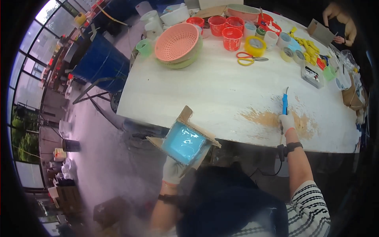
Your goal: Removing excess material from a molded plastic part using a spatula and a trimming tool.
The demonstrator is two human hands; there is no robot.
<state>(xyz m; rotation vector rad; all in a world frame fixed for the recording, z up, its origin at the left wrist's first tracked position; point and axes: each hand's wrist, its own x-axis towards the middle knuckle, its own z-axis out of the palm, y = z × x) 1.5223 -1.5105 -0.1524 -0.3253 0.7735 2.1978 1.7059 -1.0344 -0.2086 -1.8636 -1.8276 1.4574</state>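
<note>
My left hand [173, 170], in a pale glove, grips a small cardboard box [185, 114] from below, just off the table's front edge. Glossy light-blue material [184, 141] fills the box, and some cardboard flaps stick out at its corners. I cannot tell whether this filling is liquid or set. Over the right part of the table, my gloved right hand [287, 122] is closed round a blue-handled soldering iron [285, 103]. Its thin, bent metal tip points away from me. A cord runs back from the hand toward my wrist.
The white table [189, 91] has a worn brown patch. Farther back lie scissors [248, 59], yellow tape [255, 46], red buckets [232, 38] and a pink colander [177, 42]. A blue barrel [100, 61] stands left of the table. Another person [341, 23] is at the far right.
</note>
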